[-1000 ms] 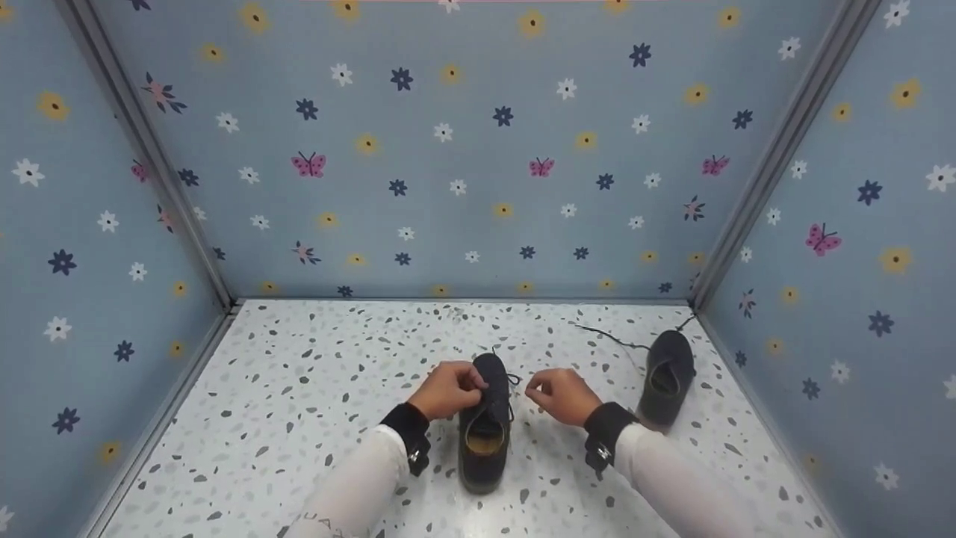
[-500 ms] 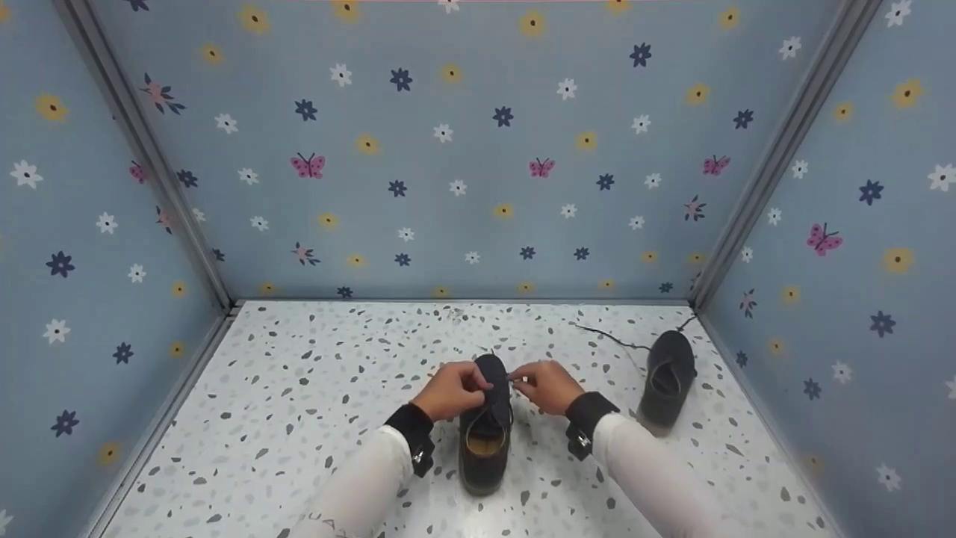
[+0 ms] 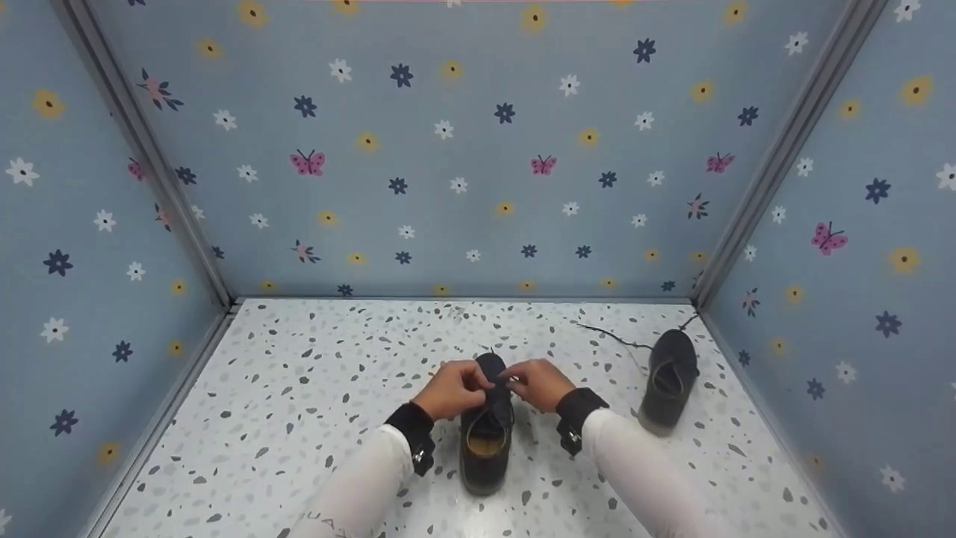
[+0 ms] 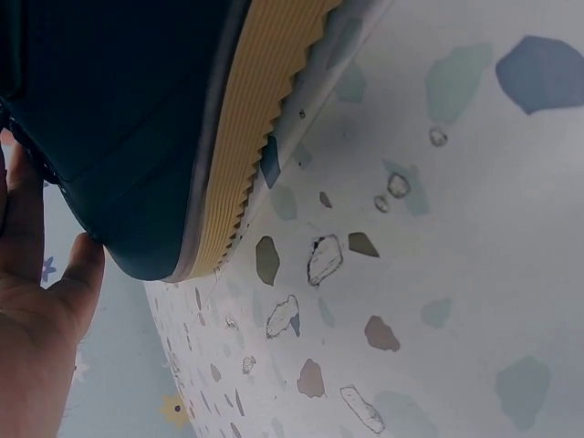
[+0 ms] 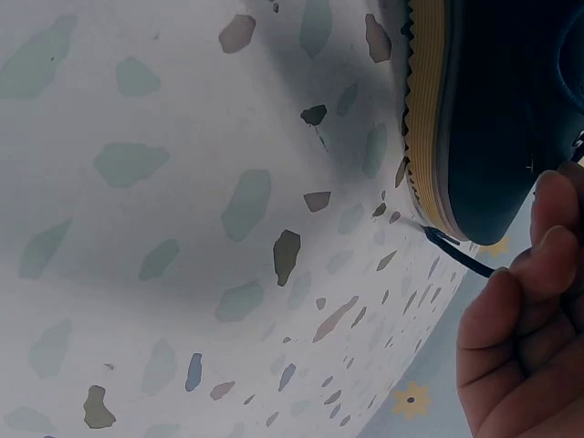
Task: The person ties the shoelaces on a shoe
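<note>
A dark lace-up shoe [image 3: 485,469] stands on the floor between the hands, toe pointing away; its pale ridged sole [image 4: 239,137] shows in the left wrist view. My left hand [image 3: 452,390] is over the laces from the left, thumb and forefinger pinching at a lace; the exact grip is partly hidden. From the right, my right hand [image 3: 544,385] meets it above the lacing. In the right wrist view its curled fingers [image 5: 488,315] pinch a dark shoelace [image 5: 461,258], whose tip hangs beside the toe.
A second dark shoe [image 3: 667,385] stands to the right near the wall, its loose lace [image 3: 616,340] trailing left across the floor. Blue flowered panels [image 3: 478,149] enclose the speckled floor [image 3: 321,359] at the back and both sides.
My right hand has moved left from beside the shoe to the lacing, closing on the lace there. The left hand has stayed almost in place. Both shoes stand where they were.
</note>
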The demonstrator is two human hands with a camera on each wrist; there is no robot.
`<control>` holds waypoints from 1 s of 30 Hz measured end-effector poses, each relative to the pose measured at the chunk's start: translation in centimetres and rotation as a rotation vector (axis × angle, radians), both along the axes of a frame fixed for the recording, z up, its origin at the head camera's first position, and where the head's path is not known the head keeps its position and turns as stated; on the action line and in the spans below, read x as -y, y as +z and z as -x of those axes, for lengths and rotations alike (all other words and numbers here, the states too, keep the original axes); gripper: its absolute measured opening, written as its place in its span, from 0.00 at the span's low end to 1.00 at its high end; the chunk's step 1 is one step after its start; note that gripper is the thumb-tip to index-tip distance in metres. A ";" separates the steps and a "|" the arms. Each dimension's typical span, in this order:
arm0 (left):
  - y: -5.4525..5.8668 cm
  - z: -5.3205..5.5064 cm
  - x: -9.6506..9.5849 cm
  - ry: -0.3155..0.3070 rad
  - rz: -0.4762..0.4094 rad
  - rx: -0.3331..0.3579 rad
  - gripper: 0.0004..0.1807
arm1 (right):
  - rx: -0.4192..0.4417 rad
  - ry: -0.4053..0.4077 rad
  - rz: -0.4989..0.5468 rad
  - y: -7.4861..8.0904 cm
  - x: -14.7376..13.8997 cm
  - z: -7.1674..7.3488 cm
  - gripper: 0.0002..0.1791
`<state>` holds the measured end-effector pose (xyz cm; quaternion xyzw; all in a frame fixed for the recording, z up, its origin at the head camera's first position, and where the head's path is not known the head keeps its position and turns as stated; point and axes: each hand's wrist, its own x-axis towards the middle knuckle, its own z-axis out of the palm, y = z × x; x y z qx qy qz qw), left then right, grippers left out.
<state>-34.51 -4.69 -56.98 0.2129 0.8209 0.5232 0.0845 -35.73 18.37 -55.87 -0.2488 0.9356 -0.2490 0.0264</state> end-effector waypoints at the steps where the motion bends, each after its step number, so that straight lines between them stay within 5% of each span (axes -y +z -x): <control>1: 0.0 0.0 0.0 -0.001 0.000 -0.002 0.08 | 0.006 0.004 0.005 0.0 0.0 0.0 0.11; 16: 0.1 -0.3 -0.1 0.015 0.004 -0.004 0.08 | -0.103 -0.007 0.008 -0.1 -0.4 -0.1 0.03; 23: 0.1 -0.1 0.0 0.021 0.014 -0.006 0.07 | -0.042 -0.135 0.050 0.5 -1.8 0.1 0.04; 30: 0.4 -0.1 0.1 0.027 0.006 -0.024 0.07 | 0.046 -0.296 0.258 0.7 -3.0 0.1 0.04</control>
